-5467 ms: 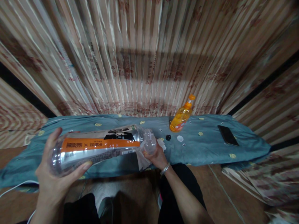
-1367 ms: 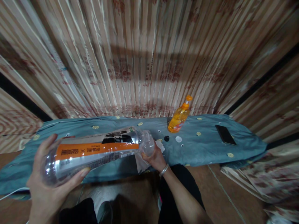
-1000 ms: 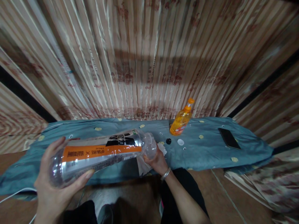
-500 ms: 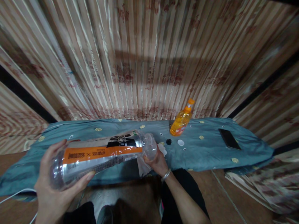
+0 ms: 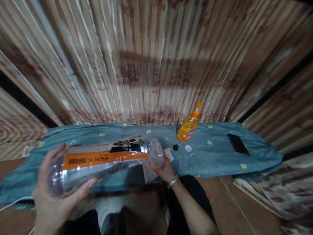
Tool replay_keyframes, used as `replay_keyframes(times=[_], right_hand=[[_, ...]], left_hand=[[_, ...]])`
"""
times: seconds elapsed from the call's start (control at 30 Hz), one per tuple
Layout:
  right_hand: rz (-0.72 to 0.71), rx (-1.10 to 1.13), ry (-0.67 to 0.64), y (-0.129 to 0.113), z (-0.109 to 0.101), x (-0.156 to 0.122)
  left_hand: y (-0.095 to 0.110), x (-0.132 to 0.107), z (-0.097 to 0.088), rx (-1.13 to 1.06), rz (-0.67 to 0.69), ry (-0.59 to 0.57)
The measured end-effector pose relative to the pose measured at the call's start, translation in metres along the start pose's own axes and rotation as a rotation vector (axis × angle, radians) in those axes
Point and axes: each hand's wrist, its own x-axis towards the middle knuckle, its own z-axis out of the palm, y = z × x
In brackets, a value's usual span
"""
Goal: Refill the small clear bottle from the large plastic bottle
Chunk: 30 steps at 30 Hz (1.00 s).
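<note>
My left hand [image 5: 56, 195] is wrapped round the base of a large plastic drink bottle [image 5: 105, 160] with a silver and orange label. The bottle lies almost level, its far end pointing right. There it meets a small clear plastic bottle [image 5: 156, 151], which the fingers of my right hand [image 5: 164, 168] grip from below and the right. How the two mouths meet is hard to make out. White paper [image 5: 149, 174] shows beneath my right hand, partly hidden. A black cap [image 5: 175, 147] and a white round disc [image 5: 188, 148] lie just beyond it.
An orange pump bottle [image 5: 188, 128] stands at the back of the surface covered with teal cloth [image 5: 215, 163]. A dark phone [image 5: 238, 144] lies to the right. Striped curtains [image 5: 146, 65] close off the back and sides. A white cable [image 5: 17, 202] runs at the left.
Both hands keep their grips and the bottles stay together. Everything sits slightly further left in view, as the camera has shifted a little.
</note>
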Motion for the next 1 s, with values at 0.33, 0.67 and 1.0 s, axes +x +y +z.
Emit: replay_keyframes(times=[0.33,0.67,1.0], right_hand=[[-0.008,-0.019,0.014,0.0017,-0.0001,-0.0003],[-0.004,-0.023,0.013,0.0008,-0.0009,0.0003],[0.009,-0.010,0.014,0.0027,-0.0002,-0.0005]], left_hand=[[0.0017,0.0004,0.0001,-0.011,-0.004,-0.013],[-0.0016,0.0005,0.0011,0.001,0.030,0.000],[-0.0052,0.0015,0.0009,-0.002,0.098,-0.011]])
